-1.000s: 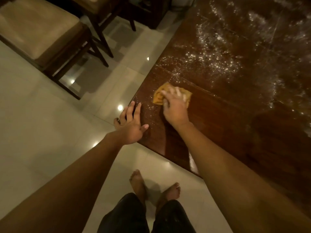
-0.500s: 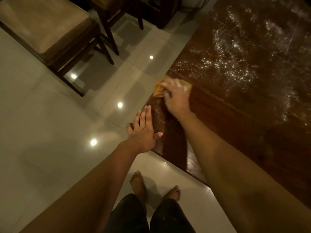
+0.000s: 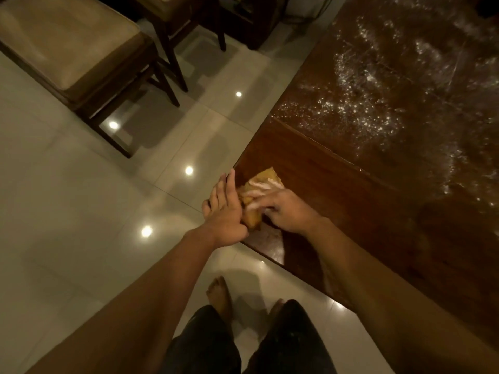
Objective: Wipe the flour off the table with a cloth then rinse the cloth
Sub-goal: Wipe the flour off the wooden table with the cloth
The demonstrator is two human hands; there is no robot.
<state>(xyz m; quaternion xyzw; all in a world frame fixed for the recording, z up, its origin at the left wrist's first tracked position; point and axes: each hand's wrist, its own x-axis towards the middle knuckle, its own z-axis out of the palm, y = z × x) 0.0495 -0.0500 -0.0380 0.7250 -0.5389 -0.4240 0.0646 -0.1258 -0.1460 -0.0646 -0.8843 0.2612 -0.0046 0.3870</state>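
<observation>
- At far left: two wooden chairs, a tan-cushioned one (image 3: 67, 44) and a second (image 3: 175, 20) behind it, both on the pale tiled floor (image 3: 67, 211) and well apart from the table.
- Floor shows four bright ceiling-light reflections between the chairs and the table.
- Left hand (image 3: 224, 211): one, at the table's left edge, fingers straight and together, pointing away from the person. Grips nothing. Its inner side touches the cloth.
- Two bare feet (image 3: 220, 295) below, on the floor by the near table corner.
- Cloth (image 3: 266, 178): one, yellow-orange, bunched, on the tabletop right at the left edge near the near corner. Long axis runs roughly along that edge, near end to far end. Middle hidden under the right fingers.
- Right hand (image 3: 283, 211): one, lies flat on the cloth and presses it down, flour-dusted fingers extended toward the left hand, not curled round it.
- Table (image 3: 364, 225): one, dark wood, a seam crossing the top.
- Flour (image 3: 378, 103): scattered white patches beyond the seam, right of and well apart from the cloth. Wood near the hands looks mostly bare.
</observation>
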